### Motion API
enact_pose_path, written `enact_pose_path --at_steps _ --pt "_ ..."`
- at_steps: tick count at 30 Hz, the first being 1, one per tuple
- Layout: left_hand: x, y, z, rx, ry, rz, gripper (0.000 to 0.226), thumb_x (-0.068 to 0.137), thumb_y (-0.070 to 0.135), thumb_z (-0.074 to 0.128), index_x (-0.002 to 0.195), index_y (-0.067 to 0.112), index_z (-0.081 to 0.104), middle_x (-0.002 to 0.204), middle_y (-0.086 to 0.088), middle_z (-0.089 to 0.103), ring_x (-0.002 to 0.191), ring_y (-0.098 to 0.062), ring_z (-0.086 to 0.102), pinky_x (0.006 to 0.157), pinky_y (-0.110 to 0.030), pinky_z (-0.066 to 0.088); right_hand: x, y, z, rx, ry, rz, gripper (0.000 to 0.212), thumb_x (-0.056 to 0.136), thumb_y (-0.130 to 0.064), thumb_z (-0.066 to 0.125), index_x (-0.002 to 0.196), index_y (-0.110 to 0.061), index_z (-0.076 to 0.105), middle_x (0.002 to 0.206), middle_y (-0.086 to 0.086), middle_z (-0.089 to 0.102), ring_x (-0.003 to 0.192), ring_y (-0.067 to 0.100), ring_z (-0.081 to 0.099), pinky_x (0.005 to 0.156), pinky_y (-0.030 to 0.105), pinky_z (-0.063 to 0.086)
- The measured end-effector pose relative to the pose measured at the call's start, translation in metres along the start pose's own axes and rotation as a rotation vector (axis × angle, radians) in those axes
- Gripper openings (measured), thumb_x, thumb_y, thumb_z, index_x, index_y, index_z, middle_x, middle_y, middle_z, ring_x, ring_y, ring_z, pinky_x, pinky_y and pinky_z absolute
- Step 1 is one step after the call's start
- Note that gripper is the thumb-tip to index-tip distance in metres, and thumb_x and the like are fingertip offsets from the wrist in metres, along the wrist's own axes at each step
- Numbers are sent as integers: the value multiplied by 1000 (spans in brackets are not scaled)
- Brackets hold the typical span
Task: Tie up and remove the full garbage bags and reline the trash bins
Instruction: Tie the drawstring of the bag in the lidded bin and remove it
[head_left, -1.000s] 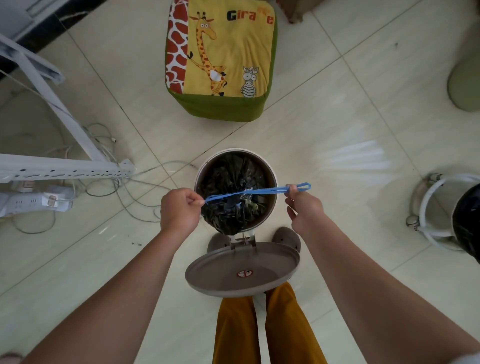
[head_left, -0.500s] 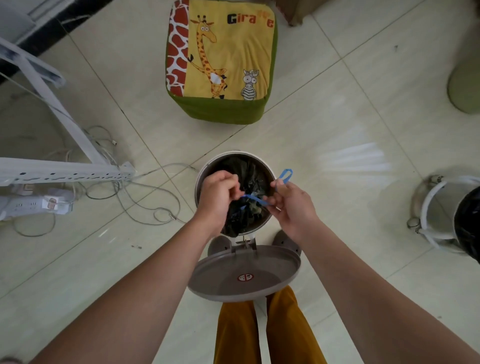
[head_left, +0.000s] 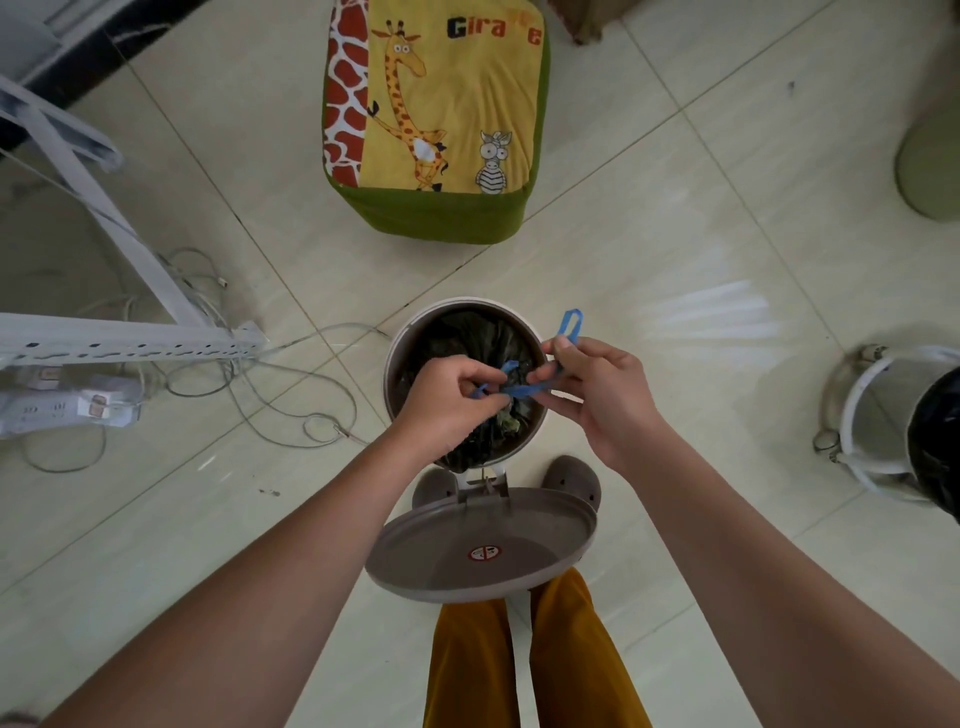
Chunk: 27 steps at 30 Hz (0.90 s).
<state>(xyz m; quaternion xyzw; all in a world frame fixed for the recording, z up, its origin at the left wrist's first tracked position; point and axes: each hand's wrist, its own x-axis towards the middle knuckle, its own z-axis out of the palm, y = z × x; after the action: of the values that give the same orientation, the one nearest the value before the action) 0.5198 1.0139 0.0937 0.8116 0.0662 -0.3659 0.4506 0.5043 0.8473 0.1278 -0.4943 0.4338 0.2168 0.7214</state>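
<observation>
Both hands met over the mouth of the round grey pedal bin (head_left: 400, 353), which stood on the pale tiled floor (head_left: 675, 234) near the middle of the scene. The left hand (head_left: 447, 405) had its fingers curled, pinching one end of the blue plastic drawstring (head_left: 519, 389) of the black garbage bag (head_left: 467, 332) that filled the bin. The right hand (head_left: 602, 389) pinched the other part of the drawstring between thumb and fingers, and a loop of it stuck up on the far side of that hand. The bin's grey hinged lid (head_left: 483, 551) stood open on the near side, above the person's mustard-yellow trouser legs (head_left: 519, 665). Farther off sat a yellow and green giraffe-print cushion stool (head_left: 441, 130). To the left lay a white metal rack (head_left: 130, 338), a white power strip (head_left: 62, 410) and loose cables (head_left: 291, 395). At the right edge stood a white wire-frame bin (head_left: 862, 415) lined in black.
</observation>
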Motion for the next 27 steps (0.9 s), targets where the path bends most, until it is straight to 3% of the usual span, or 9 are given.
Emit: enact_pose_path --at_steps 4,7,10,12,15,19,22,25,27 --pt "5 3 5 134 49 105 11 79 11 76 90 8 74 85 -5 66 80 -19 63 77 -33 52 2 -10 19 35 -114 -29 18 99 -13 52 95 -5 68 83 14 69 82 25 70 68 28 58" --pt "7 1 4 138 122 90 3 83 12 73 85 9 73 85 -7 70 76 -14 62 70 -15 48 10 -13 22 50 -208 -43 23 99 -4 48 111 -12 66 110 9 71 100 18 68 79 28 57" --pt "8 -3 3 53 131 18 6 88 13 68 89 15 73 83 7 68 77 -1 62 67 -4 42 20 -9 13 -212 -118 -83 43 97 4 44 134 -15 54 128 -1 62 105 7 59 85 23 50" --pt "6 -4 4 18 129 2 10 91 13 64 90 19 72 82 18 63 76 8 59 67 -1 41 24 0 12 -468 -84 -117 41 96 3 46 133 -12 56 127 2 62 99 7 59 80 17 49" --pt "3 -3 7 20 117 32 17 93 11 61 86 26 65 80 18 60 73 6 58 64 -2 41 27 18 18 -685 -134 -174 29 94 -3 58 121 -9 66 115 7 68 90 9 61 77 8 47" --pt "2 -6 6 -57 104 -26 17 95 9 57 88 22 64 84 6 67 73 -4 67 66 -9 47 36 28 18 -670 -79 -196 9 88 -6 68 94 -5 75 79 8 71 72 15 64 78 28 57" --pt "1 -8 3 -133 148 -92 20 95 11 56 84 25 64 82 5 69 73 -4 68 66 -9 44 39 32 13 -725 -15 -184 12 88 -4 66 80 -12 72 63 -1 63 57 9 57 63 20 51" --pt "2 -8 3 -196 180 -161 22 96 12 56 82 26 66 81 5 70 73 -3 68 66 -12 43 38 37 9 -944 -12 -219 10 90 -6 64 85 -10 73 72 0 64 64 11 56 55 9 41" --pt "5 -7 4 -210 181 -185 24 96 11 55 81 25 66 84 6 69 72 -3 68 66 -14 43 36 39 12 -1162 -77 -350 10 88 -7 64 91 -9 73 86 3 66 74 12 55 62 14 41"
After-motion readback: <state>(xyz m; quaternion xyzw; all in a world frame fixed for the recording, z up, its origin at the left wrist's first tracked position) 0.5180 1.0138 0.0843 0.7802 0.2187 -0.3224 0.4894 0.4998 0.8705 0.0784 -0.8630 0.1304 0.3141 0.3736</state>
